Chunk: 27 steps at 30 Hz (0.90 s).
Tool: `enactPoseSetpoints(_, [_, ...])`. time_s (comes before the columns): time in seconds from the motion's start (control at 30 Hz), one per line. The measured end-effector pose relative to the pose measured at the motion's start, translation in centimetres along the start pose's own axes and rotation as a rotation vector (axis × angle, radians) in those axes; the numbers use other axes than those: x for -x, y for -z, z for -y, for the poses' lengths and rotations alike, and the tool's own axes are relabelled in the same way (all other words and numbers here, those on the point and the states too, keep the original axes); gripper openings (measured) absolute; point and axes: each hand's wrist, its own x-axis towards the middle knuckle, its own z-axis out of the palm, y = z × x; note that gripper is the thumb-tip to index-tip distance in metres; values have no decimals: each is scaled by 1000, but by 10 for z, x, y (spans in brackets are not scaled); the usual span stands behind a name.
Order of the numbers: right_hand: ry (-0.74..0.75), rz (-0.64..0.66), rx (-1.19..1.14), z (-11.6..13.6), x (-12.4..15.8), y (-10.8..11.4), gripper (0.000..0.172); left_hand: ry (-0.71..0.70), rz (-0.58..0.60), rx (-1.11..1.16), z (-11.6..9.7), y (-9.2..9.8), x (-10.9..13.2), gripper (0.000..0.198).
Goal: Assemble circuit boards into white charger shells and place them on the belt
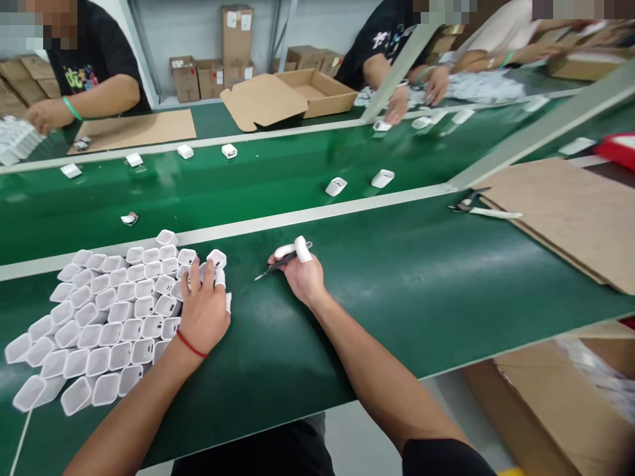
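My left hand (206,307) lies over the right edge of a block of white open-topped plastic housings (119,311). Its fingers are stretched out and touch the housings; white wrapping covers some of them. One housing (217,258) stands just beyond the fingertips. To the right, above the bare green table (397,291), my right hand (303,277) is closed on a slim dark tool with a pointed metal tip (278,264). A small loop shows at its rear end, and the tip points left. White wrapping sits on two right fingers too.
Behind a pale rail, a green conveyor belt (278,172) carries several white housings (336,186). Dark-handled cutters (466,201) lie beside a cardboard sheet (570,211) at right. People work across the belt near an open carton (322,92). A slanted post (546,125) crosses the right side.
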Motion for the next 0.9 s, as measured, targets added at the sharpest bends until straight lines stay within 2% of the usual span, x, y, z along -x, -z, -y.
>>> enactPoseSetpoints(0.37, [-219,300,25,-7,7,-3,59,-62,-51,7,4,-3,-5,29])
enactPoseSetpoints(0.5, [-231,308,55,-7,10,-3,56,-68,-23,13,4,-5,-2,34])
enactPoseSetpoints(0.63, [-213,320,88,-8,12,-1,54,-54,14,9,4,-10,-1,30])
enactPoseSetpoints(0.77, [-205,317,105,-7,12,-3,53,-100,-84,81,2,-12,0,30])
enactPoseSetpoints(0.83, [-206,302,109,-7,13,-5,53,-167,-134,167,-2,-12,1,29])
enactPoseSetpoints(0.9, [-207,269,110,-8,13,-5,53,-252,-126,260,-8,-14,3,27])
